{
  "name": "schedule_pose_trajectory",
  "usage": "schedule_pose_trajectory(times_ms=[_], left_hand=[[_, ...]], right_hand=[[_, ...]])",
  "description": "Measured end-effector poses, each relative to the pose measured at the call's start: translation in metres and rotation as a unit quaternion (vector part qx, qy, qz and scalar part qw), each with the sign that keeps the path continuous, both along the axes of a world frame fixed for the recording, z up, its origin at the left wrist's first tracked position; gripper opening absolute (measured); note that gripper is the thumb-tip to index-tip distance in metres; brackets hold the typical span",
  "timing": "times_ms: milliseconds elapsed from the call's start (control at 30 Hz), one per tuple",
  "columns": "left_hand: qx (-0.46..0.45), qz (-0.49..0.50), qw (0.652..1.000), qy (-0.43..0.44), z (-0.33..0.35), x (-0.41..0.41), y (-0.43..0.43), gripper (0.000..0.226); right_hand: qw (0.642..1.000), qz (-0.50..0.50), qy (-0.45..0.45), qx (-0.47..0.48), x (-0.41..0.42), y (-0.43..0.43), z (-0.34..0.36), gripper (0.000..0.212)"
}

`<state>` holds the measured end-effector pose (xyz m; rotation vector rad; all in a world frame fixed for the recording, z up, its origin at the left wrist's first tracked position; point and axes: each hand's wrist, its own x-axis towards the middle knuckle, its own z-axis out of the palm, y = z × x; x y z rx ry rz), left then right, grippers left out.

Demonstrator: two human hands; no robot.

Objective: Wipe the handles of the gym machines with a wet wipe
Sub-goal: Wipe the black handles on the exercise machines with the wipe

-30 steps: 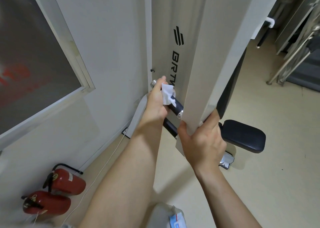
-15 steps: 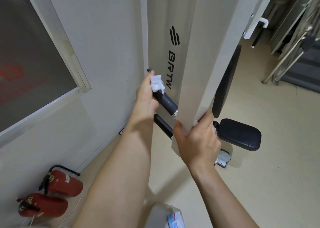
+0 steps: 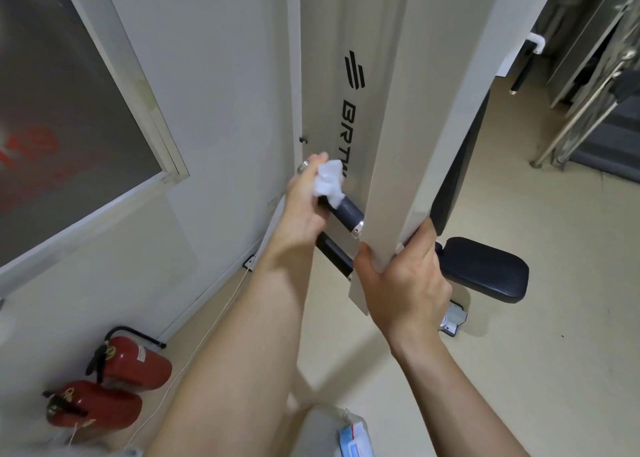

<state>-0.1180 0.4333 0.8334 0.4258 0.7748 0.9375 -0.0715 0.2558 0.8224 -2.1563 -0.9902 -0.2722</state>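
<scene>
A black handle (image 3: 346,214) with chrome ends juts left from the white machine arm (image 3: 398,137). My left hand (image 3: 304,207) is wrapped around the handle's outer part with a crumpled white wet wipe (image 3: 329,179) pressed against it. The chrome end cap (image 3: 303,166) shows just past my fingers. My right hand (image 3: 405,283) grips the lower end of the white arm. A second black handle (image 3: 334,255) lies just below, partly hidden by my left wrist.
The machine's black seat pad (image 3: 488,269) sits to the right of my right hand. Two red fire extinguishers (image 3: 114,387) lie on the floor by the wall at lower left. A wipe packet (image 3: 355,439) is at the bottom edge. Other machines (image 3: 588,92) stand at the far right.
My left hand with the wipe slid outward along the handle, then came back a little toward the arm. My right hand has kept its grip on the white arm.
</scene>
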Motion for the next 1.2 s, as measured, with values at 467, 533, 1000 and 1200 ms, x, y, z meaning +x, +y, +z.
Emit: schedule_pose_trajectory(times_ms=[467,533,1000,1200], left_hand=[[0.021,-0.042,0.997,-0.063,-0.039,-0.019,-0.032,0.05],[0.037,-0.034,0.998,-0.03,-0.039,-0.021,-0.037,0.041],[-0.036,0.008,0.991,-0.13,-0.037,-0.043,-0.048,0.042],[0.053,0.044,0.997,0.021,-0.04,-0.025,-0.051,0.024]], right_hand=[[1.0,-0.008,0.022,0.0,0.001,0.001,0.005,0.075],[0.999,-0.007,0.04,-0.002,0.0,0.001,0.007,0.073],[0.999,-0.026,0.045,0.003,-0.008,0.004,0.004,0.066],[0.999,-0.037,0.034,0.01,-0.003,0.008,0.001,0.07]])
